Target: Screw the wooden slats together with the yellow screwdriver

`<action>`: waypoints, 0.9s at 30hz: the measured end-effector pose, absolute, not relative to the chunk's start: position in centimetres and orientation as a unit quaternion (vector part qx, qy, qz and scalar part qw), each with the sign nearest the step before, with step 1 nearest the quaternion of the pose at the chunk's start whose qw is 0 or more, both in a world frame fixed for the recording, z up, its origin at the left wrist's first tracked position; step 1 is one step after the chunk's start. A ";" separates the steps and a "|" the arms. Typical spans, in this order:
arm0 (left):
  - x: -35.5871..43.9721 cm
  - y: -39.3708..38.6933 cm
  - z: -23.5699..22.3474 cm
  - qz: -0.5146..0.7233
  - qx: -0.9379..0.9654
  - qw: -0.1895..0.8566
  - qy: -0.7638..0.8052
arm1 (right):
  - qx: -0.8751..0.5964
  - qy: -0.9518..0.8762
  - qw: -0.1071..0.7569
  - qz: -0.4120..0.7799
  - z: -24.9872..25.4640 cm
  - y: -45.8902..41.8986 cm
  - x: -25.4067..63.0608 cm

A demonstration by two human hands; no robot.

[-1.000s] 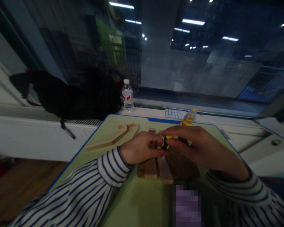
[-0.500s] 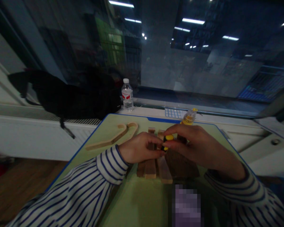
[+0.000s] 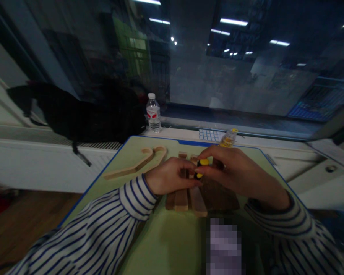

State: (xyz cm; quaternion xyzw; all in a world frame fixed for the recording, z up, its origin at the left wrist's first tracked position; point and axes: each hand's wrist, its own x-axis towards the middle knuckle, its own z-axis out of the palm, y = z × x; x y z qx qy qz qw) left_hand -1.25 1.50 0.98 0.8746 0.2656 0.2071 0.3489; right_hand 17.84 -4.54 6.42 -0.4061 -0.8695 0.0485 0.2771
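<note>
A small yellow-and-black object (image 3: 203,162) sits between the fingertips of both hands; its exact kind does not show. My right hand (image 3: 229,166) pinches it from the right, thumb and forefinger closed. From the left, my left hand (image 3: 172,176) closes its fingertips on its lower part, which is partly covered. Beneath the hands, two pale wooden strips (image 3: 198,204) lie lengthwise on a darker brown wooden board (image 3: 220,196). Two hook-ended wooden pieces (image 3: 129,172) rest on the table left of my left hand.
The pale green table (image 3: 172,244) has a blue edge. A clear bottle with a yellow cap (image 3: 228,138) stands at its far side. On the sill behind are a water bottle (image 3: 154,114) and a black bag (image 3: 103,114). A pixelated patch (image 3: 225,246) covers part of the near side.
The hands stay together at the yellow-and-black object, with only slight finger movement. The whole view has shifted a little; nothing on the table has visibly moved.
</note>
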 end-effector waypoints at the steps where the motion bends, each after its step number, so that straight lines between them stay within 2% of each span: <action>1: -1.2 1.5 1.0 0.206 0.877 0.341 0.271 | -0.407 -0.870 0.274 0.045 6.5 -4.5 17.9; 11: -0.6 1.4 3.6 0.132 0.897 0.315 0.281 | -0.441 -0.862 0.247 0.036 6.7 -4.5 18.0; 27: -0.6 1.3 3.9 0.100 0.905 0.294 0.292 | -0.386 -0.885 0.250 0.068 7.2 -5.2 18.2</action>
